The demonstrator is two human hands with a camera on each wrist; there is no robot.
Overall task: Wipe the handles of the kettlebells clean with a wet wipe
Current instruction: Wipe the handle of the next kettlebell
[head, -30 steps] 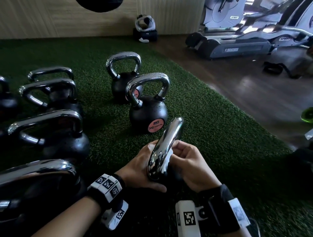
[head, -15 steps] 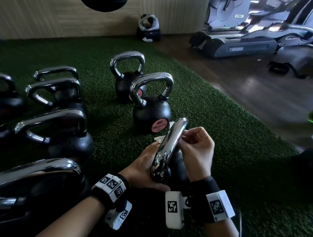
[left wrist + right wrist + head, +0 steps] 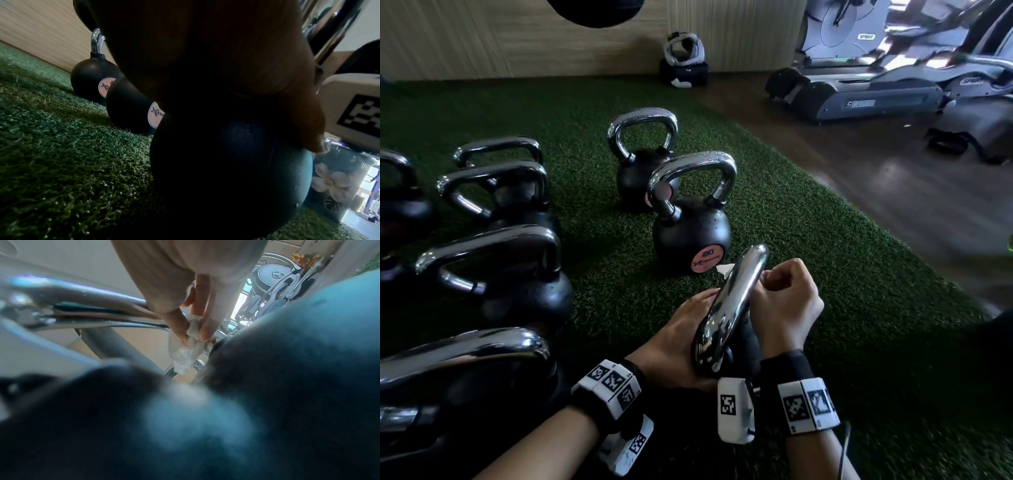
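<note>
A black kettlebell with a chrome handle (image 3: 729, 305) stands on the green turf right in front of me. My left hand (image 3: 681, 339) is laid over its near left side, palm on the ball (image 3: 226, 162), thumb under the handle's near end. My right hand (image 3: 784, 298) is on the handle's right side near its far end. It pinches a crumpled white wet wipe (image 3: 189, 344) against the chrome. A corner of the wipe (image 3: 724, 269) pokes out to the left of the handle.
Several more kettlebells stand on the turf: two with pink labels ahead (image 3: 691, 226) (image 3: 643, 161), others in a row to the left (image 3: 493, 270). Wooden floor and treadmills (image 3: 866, 99) lie to the right. A wooden wall runs along the back.
My right hand has slid with the wipe from the handle's near part up toward its far end. The left hand has stayed on the kettlebell.
</note>
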